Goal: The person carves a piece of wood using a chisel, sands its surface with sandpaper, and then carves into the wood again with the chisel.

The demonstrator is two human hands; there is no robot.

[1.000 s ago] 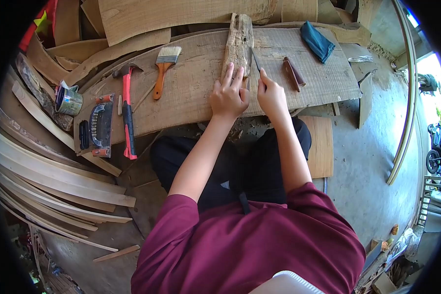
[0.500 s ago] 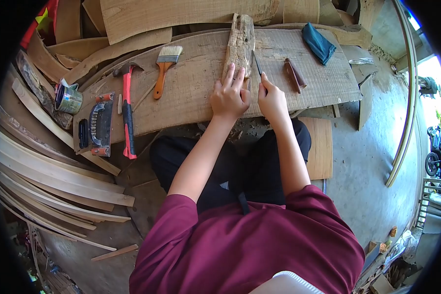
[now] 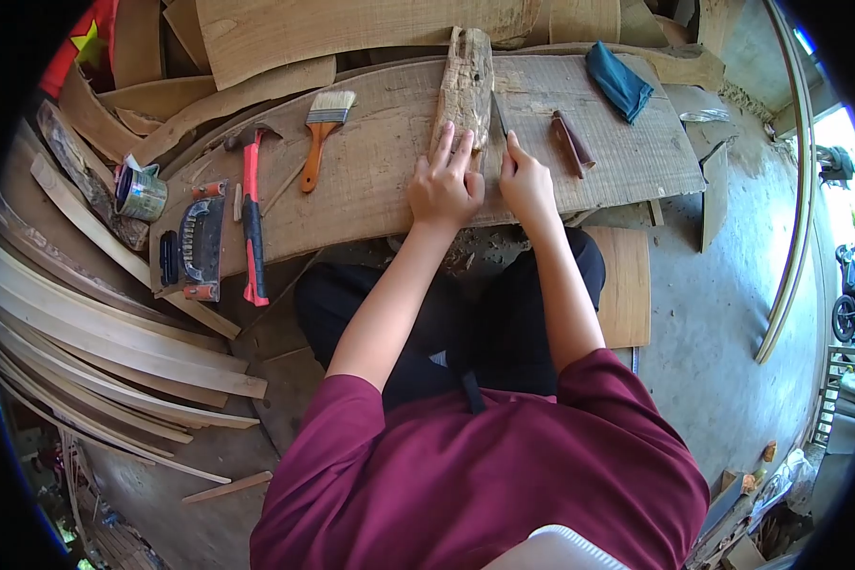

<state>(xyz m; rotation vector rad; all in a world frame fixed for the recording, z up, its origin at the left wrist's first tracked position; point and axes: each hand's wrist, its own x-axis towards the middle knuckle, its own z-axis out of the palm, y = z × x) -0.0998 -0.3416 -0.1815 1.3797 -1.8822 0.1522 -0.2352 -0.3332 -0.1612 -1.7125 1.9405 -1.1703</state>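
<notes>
A rough, weathered piece of wood lies lengthwise on the plank bench. My left hand rests on its near end, fingers stretched out along the top. In my right hand is a knife with a thin dark blade; the fingers wrap around its handle, which is mostly hidden. The blade points away from me, along the right side of the wood. To the right of that hand lies a brown sheath-like object, and beyond it a folded teal cloth.
Left on the bench are a paintbrush, a red-handled claw hammer, a flat tool with a looped handle and a tin can. Curved wooden strips pile up at left. More boards lie behind the bench.
My right hand has shifted slightly, and the knife blade now sits a little farther right and closer to me. The left hand stays on the wood. The whole view has moved slightly.
</notes>
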